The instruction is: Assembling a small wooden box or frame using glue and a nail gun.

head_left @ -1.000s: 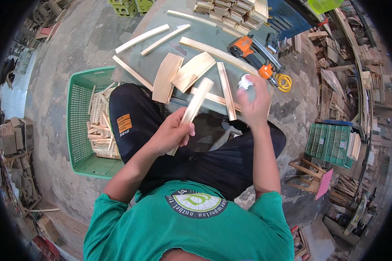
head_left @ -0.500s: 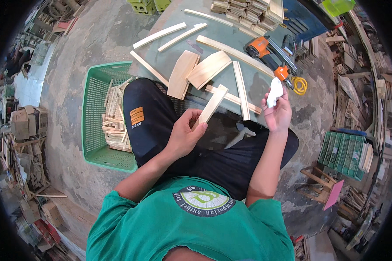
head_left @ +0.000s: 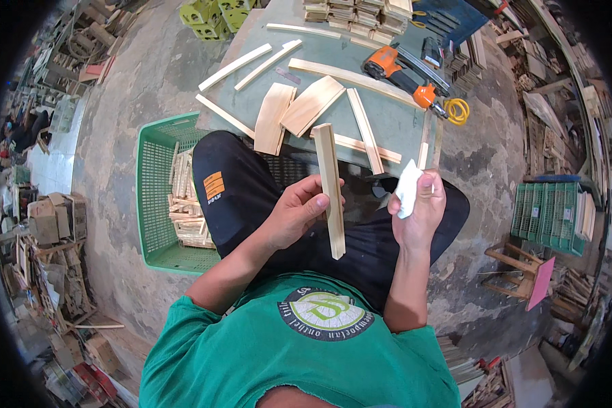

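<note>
Worktop (head_left: 319,51) in grey-green carries loose wood from its left edge to its right. Beside its near left corner, a green plastic crate (head_left: 155,234) holds many short wooden strips; whether these are finished or waiting cannot be told. Stacked slats (head_left: 360,15) stand toward the far edge. Near the right edge lies an orange-and-black nail gun (head_left: 406,81), with no hand on it. Toward the near edge, a curved board (head_left: 273,117) and a second curved board (head_left: 314,105) lie close together. Loose strips (head_left: 234,68) lie around them, some by the left edge, others by the near edge. No fastened joint can be made out among these pieces, so much of the work seems left, with one piece being handled.

That piece, a pale wooden strip (head_left: 332,217), is just off the near edge, over the black trousers (head_left: 387,258). The left hand (head_left: 299,207) clasps it between thumb and fingers. Near the near right corner, the right hand (head_left: 421,211) is closed on a white wad (head_left: 408,190), perhaps cloth or plastic. The hands are apart, and the wad does not touch the strip.
</note>
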The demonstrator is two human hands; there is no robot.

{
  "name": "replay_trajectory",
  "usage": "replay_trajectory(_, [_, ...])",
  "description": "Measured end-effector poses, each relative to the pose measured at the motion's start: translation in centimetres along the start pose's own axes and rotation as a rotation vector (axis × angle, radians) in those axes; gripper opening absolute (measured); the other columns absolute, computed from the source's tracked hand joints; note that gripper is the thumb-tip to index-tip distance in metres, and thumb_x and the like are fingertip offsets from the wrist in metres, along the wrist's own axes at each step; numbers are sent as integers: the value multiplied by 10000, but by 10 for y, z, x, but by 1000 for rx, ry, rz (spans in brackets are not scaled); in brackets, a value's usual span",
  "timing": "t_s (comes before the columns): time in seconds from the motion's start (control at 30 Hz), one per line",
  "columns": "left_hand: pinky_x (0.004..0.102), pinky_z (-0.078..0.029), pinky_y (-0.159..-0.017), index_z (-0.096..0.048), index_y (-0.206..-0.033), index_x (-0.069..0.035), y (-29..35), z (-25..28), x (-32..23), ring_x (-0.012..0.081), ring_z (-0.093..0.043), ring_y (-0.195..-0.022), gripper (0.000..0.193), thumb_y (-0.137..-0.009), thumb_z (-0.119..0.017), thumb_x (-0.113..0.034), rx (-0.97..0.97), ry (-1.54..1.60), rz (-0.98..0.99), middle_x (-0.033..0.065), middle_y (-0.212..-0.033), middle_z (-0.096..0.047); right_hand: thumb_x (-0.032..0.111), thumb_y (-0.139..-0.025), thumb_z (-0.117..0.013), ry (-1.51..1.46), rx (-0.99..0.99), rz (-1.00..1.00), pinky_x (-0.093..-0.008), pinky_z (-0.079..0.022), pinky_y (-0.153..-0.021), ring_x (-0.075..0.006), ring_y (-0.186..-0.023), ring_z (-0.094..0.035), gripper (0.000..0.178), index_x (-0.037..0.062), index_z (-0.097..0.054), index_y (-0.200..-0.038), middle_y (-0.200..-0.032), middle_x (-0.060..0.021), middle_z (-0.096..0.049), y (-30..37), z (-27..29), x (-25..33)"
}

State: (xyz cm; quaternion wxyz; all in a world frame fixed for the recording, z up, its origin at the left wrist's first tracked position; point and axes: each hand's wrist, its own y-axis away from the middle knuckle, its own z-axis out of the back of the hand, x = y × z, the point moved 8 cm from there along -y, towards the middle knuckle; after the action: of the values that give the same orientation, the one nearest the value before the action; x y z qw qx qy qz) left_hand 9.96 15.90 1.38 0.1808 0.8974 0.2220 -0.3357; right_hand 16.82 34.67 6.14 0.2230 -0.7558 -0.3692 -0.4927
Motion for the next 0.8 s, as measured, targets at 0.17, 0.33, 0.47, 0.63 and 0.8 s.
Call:
replay_trajectory(0.17, [306,-493,-938,-509,-1365,-33,1,-22,1,141,-609,-1080,431,-1000,-610,-239,146,-111,-25,61,-1157,-638,194,-880,-764,-7,95,-55,-234,-533,-544,-148,-718,-660,476,92,-463,-1234,-1028,-185,-696,16,-24,17])
replay_trajectory(0.33, [330,-473,-980,-514,-1356,-13,1,-38,5,149,-601,-1100,429,-998,-614,-228,211,-227,-54,68,-1186,-631,191,-881,-772,184,77,48,-252,-550,-716,-145,-816,-682,377,-2,-586,-1145,-985,-134,-705,32,-24,33])
replay_trajectory(0.47, [333,-466,-985,-517,-1353,-11,4,-52,2,150,-590,-1115,413,-999,-611,-203,231,-343,-96,67,-1199,-625,129,-857,-799,305,140,141,-220,-505,-734,-79,-856,-621,325,-17,-639,-1100,-966,-54,-676,42,-34,52])
replay_trajectory(0.63, [327,-468,-960,-537,-1328,-17,4,-62,5,139,-571,-1112,373,-998,-611,-174,272,-359,-88,58,-1209,-585,122,-819,-831,440,48,245,-222,-505,-682,-74,-787,-632,293,-11,-683,-1035,-874,-54,-697,52,-37,71])
replay_trajectory(0.8, [304,-475,-901,-568,-1277,-19,5,-66,5,123,-561,-1049,318,-998,-610,-165,272,-362,-88,45,-1186,-536,113,-817,-828,485,75,292,-228,-499,-658,-87,-757,-646,237,-11,-704,-976,-852,-72,-710,52,-43,74])
